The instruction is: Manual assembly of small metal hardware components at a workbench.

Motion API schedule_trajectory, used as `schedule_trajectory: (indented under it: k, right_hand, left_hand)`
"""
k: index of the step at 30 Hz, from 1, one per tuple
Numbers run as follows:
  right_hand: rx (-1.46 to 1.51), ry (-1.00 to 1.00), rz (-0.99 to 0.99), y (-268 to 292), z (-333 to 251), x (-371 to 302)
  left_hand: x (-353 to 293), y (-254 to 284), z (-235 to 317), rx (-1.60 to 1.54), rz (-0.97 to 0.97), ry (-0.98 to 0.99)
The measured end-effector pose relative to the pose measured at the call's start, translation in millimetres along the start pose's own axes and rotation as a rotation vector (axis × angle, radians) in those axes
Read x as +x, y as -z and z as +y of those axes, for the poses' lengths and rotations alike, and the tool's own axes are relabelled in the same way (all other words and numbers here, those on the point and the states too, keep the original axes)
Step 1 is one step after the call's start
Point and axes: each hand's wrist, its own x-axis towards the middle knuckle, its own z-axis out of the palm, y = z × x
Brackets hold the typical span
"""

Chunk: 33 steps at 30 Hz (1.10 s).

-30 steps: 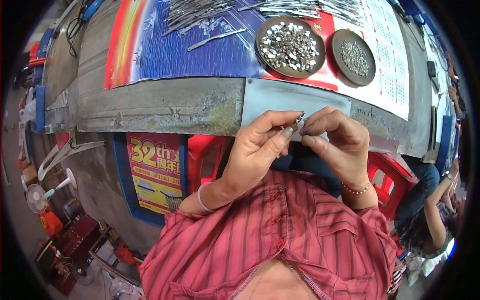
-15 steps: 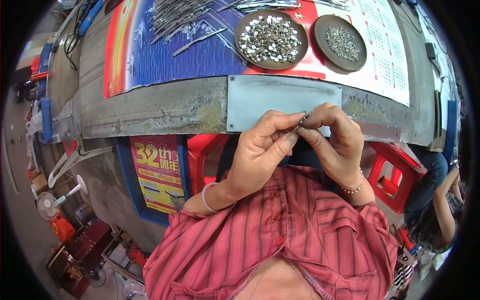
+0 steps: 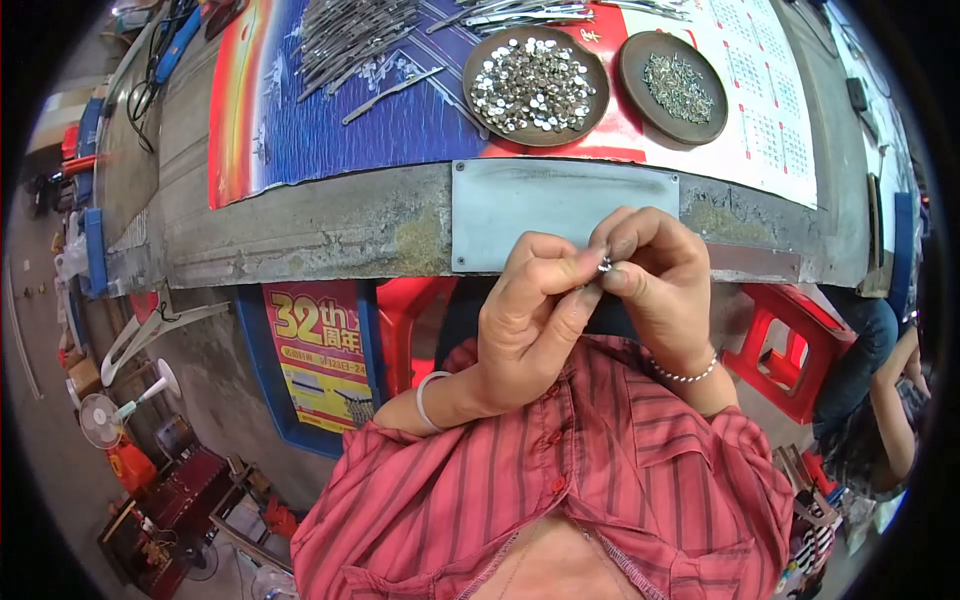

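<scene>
My left hand (image 3: pixel 535 315) and my right hand (image 3: pixel 668 285) meet just off the table's front edge, both closed in a pinch. Between their fingertips is a small shiny metal piece (image 3: pixel 604 265), mostly hidden by the fingers, so its kind does not show. Both hands appear to grip it. Beyond them, a pale metal plate (image 3: pixel 520 205) is screwed to the table edge. Further back stand a brown round dish (image 3: pixel 540 138) of small shiny discs and a smaller brown dish (image 3: pixel 708 126) of tiny metal pins or screws.
A pile of slim metal strips (image 3: pixel 350 45) lies at the back left, with a single strip (image 3: pixel 392 95) in front of it. A printed sheet (image 3: pixel 330 140) covers the worn table (image 3: pixel 310 230). Red stools (image 3: pixel 800 375) stand below, and another person's arm (image 3: pixel 895 400) shows at right.
My hands have turned the small piece and drawn closer together around it, so less of it shows. The whole view has shifted slightly.
</scene>
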Motion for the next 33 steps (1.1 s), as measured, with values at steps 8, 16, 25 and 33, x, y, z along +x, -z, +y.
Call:
schedule_trajectory:
  k: [8,16,25,33]
  right_hand:
    - [-0.782,0.580,0.061,-21,0,-1]
    - [-0.947,0.592,0.100,-21,2,1]
    - [-0.944,0.613,0.042,-13,18,2]
    - [-0.905,0.706,0.115,-12,22,9]
  left_hand:
    - [-4,-2,-1,0.134,0.130,-0.215]
    - [-3,-7,2,0.013,0.124,-0.039]
    - [3,4,5,0.138,-0.026,-0.137]
    - [3,4,6,0.141,-0.017,-0.129]
